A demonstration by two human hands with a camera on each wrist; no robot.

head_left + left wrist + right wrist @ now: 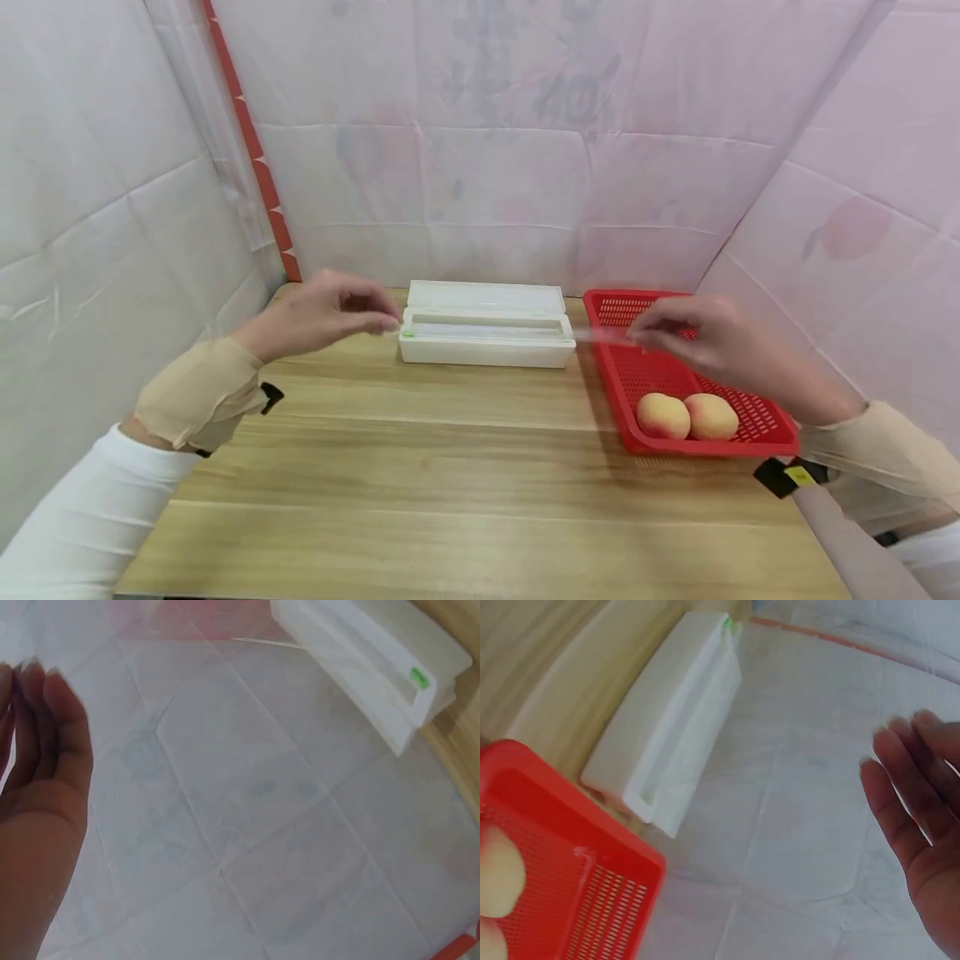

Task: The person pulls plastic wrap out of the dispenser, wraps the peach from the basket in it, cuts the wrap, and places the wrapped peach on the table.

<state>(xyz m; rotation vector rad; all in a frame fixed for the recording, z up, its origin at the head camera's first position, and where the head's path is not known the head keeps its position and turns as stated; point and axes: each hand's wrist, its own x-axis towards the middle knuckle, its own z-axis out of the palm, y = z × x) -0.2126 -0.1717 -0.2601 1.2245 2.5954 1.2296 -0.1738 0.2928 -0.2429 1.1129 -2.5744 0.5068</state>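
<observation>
A long white box point(487, 352) lies on the table with its lid point(486, 296) raised at the back; a small green piece point(408, 334) is at its left end. Thin clear film point(600, 335) stretches from over the box to my right hand point(701, 337), which pinches it between thumb and fingertips. Thumb and fingertips of my left hand point(318, 315) are together at the box's left end, pinching the film's other side, hard to make out. In the wrist views the box point(375, 667) point(660, 705) is seen from either end, apart from the left hand point(49, 765) and right hand point(922, 817).
To the right of the box stands a red basket point(615, 392) with two yellow-pink peaches point(663, 416) near its front. The wooden table point(420, 475) reaches toward me. White printed sheeting point(495, 183) hangs behind and at both sides, with a red strip point(258, 158) at back left.
</observation>
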